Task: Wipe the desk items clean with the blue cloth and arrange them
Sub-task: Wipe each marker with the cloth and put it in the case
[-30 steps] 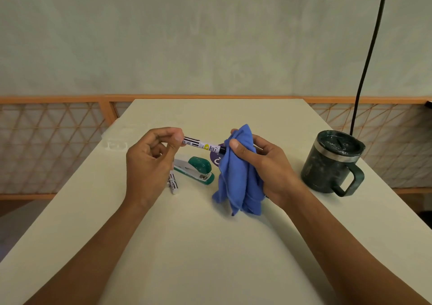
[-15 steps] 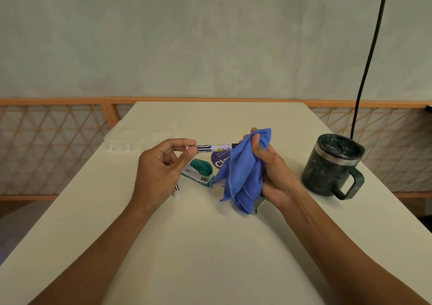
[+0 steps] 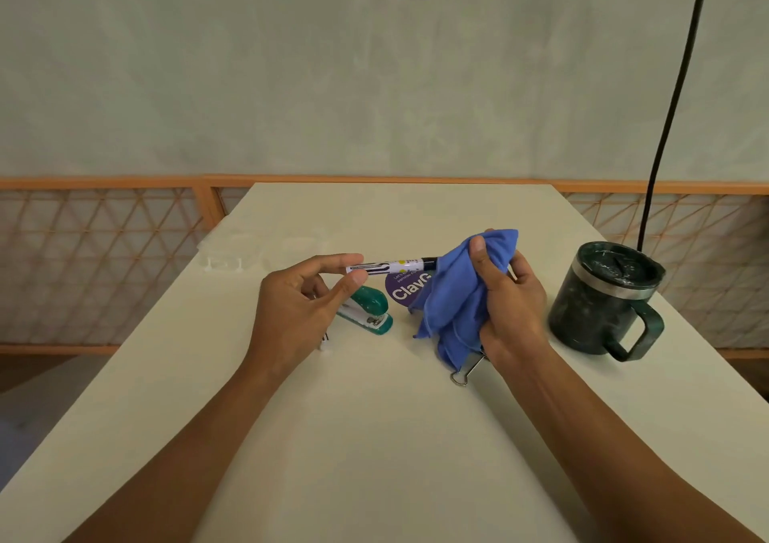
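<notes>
Both of my hands are raised just above the desk (image 3: 374,438). My left hand (image 3: 291,309) pinches the white end of the marker (image 3: 387,267) between thumb and forefinger, holding it level over the green stapler (image 3: 368,313). My right hand (image 3: 512,309) clutches the blue cloth (image 3: 449,301), bunched around the marker's dark right end, its folds hanging down. A purple round label (image 3: 405,290) lies partly behind the cloth, a binder clip (image 3: 466,372) pokes out beneath it on the near side, and the dark mug (image 3: 603,301) stands to the right, apart from my hand.
</notes>
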The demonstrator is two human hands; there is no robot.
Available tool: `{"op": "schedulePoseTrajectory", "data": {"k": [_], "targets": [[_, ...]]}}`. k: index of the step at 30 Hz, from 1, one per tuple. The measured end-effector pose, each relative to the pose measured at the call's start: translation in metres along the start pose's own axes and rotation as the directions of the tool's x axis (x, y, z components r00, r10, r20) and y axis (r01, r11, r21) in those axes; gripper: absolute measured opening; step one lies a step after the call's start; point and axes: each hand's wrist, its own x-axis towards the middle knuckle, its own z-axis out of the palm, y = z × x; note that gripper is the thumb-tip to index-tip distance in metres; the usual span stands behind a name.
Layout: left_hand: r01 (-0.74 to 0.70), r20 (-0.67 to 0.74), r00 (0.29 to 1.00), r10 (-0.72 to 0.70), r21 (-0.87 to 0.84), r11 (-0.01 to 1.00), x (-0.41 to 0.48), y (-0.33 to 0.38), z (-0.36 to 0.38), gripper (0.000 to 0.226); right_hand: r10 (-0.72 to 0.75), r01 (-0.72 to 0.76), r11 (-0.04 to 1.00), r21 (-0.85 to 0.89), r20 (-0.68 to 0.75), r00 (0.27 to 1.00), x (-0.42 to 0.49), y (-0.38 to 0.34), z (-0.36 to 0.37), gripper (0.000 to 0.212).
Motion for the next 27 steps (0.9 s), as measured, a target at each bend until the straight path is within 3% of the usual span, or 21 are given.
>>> {"op": "schedulePoseTrajectory", "data": {"k": [4, 9, 17, 23, 27], "targets": [[0.037, -0.046, 0.998, -0.039, -0.047, 0.998, 0.003, -0.003, -0.004, 0.024, 0.047, -0.037, 0.993, -0.114, 0.085, 0.995, -0.002, -0.001, 0.003, 0.042], [0.042, 0.014, 0.999, -0.041, -0.027, 0.999, -0.002, 0.002, 0.000, 0.017, 0.036, -0.011, 0.986, -0.164, 0.147, 0.989, -0.007, -0.001, 0.007, 0.052], [-0.134, 0.142, 0.983, 0.116, 0.121, 0.984, -0.005, -0.003, 0.008, 0.022, -0.042, 0.077, 0.983, -0.166, 0.209, 0.977, -0.017, -0.009, 0.013, 0.034], [-0.169, 0.119, 0.982, 0.149, 0.184, 0.968, -0.003, -0.005, 0.011, 0.021, -0.111, 0.207, 0.938, -0.277, 0.326, 0.939, -0.032, 0.002, 0.023, 0.030], [-0.116, 0.107, 0.989, 0.098, 0.178, 0.977, -0.005, -0.004, 0.011, 0.018, -0.119, 0.244, 0.918, -0.311, 0.371, 0.921, -0.035, 0.004, 0.025, 0.027]]}}
